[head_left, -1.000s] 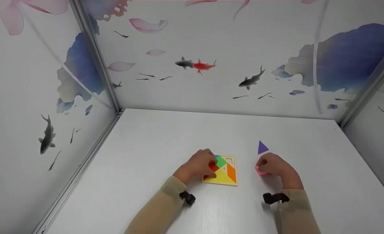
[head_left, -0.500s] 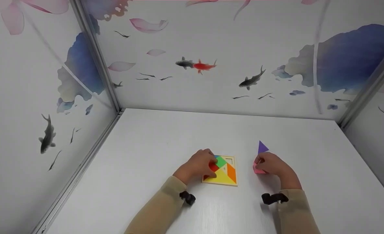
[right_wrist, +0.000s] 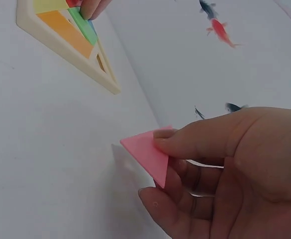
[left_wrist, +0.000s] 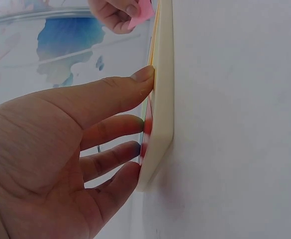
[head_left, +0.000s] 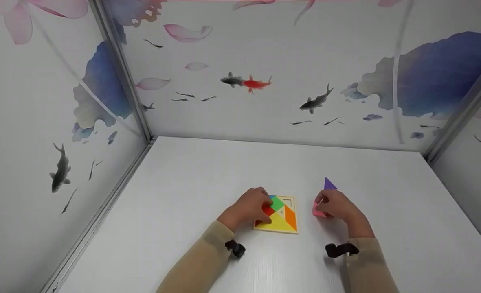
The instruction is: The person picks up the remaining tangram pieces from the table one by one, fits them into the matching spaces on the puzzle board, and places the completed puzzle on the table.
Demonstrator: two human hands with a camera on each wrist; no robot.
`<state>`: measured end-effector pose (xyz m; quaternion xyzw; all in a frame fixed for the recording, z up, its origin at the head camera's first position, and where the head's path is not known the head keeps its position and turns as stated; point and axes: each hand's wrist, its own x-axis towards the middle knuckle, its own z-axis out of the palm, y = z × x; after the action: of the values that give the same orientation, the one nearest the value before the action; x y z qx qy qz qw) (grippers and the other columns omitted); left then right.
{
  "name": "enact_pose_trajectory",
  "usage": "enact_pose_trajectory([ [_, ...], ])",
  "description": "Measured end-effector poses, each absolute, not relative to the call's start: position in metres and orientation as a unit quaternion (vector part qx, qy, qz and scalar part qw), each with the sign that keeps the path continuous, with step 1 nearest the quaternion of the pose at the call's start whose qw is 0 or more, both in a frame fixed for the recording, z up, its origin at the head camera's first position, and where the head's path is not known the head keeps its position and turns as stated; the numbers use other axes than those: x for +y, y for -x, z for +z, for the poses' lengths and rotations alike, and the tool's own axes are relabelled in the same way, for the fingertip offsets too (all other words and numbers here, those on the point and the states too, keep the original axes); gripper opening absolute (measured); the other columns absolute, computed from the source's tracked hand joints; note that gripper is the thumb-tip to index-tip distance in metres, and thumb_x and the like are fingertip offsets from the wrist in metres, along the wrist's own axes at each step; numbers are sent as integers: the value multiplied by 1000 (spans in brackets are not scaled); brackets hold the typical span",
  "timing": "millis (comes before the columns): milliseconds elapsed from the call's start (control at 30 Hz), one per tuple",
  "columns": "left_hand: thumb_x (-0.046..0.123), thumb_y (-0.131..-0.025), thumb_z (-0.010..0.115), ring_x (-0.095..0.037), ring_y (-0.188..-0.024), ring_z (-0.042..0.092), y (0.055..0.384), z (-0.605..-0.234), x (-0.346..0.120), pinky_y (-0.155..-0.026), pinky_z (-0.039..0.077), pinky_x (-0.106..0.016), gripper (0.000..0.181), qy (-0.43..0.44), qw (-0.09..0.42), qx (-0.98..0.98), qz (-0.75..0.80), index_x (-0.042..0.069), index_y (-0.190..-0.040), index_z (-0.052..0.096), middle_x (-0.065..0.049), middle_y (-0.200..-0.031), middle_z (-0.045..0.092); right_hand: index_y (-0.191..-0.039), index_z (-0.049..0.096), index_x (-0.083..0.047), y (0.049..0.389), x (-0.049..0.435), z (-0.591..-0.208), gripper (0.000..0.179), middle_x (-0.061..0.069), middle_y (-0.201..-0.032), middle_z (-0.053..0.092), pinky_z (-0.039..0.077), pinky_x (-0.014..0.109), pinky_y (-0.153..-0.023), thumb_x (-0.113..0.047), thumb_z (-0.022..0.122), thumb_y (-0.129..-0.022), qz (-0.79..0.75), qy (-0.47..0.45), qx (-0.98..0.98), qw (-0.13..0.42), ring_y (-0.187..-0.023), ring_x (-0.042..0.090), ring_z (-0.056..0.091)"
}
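Note:
A square wooden tangram tray (head_left: 276, 231) lies on the table with yellow (head_left: 279, 224), orange (head_left: 290, 218), green (head_left: 277, 204) and red (head_left: 267, 209) pieces set in it; a sliver of blue shows. Two bare recesses are visible at its right side. My left hand (head_left: 249, 206) rests its spread thumb and fingertips on the tray's left part, as the left wrist view (left_wrist: 65, 134) shows. Between thumb and fingers my right hand (head_left: 339, 206) pinches a pink triangle tangram piece (right_wrist: 144, 149), tilted above the table, right of the tray. Beyond that hand lies a purple triangle piece (head_left: 329, 184), partly covered.
The white table (head_left: 207, 175) is walled at the back and sides by panels (head_left: 264, 118) printed with fish and petals. Metal posts (head_left: 122, 69) stand at the corners. A black wrist camera (head_left: 235, 248) sits on each sleeve.
My right hand has moved slightly left toward the tray with the pink piece, turning it a little. It now covers part of the purple triangle. The left hand stays put.

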<state>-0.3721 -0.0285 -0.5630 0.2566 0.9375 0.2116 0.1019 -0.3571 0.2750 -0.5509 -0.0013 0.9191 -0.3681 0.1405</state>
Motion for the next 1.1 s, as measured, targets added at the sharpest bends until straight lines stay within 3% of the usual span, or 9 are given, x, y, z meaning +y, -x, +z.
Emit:
enact_pose_trajectory([
  [433,34,-83,91,-17,-123,51,370,-565,-27,-109,49,-30,51,-237,114,940,217,21,-131,77,3,-134,61,-109,67,-7,359,270,-555,17,9,-95,66,57,28,-73,-16,75,-97,-389,-2,911,137,-81,21,61],
  [1100,33,-85,90,-16,-118,53,372,-564,-28,-105,51,-28,48,-242,109,939,217,21,-130,78,3,-131,62,-111,65,-4,358,256,-551,19,11,-97,65,62,28,-76,-13,76,-98,-438,-13,889,135,-81,22,66],
])
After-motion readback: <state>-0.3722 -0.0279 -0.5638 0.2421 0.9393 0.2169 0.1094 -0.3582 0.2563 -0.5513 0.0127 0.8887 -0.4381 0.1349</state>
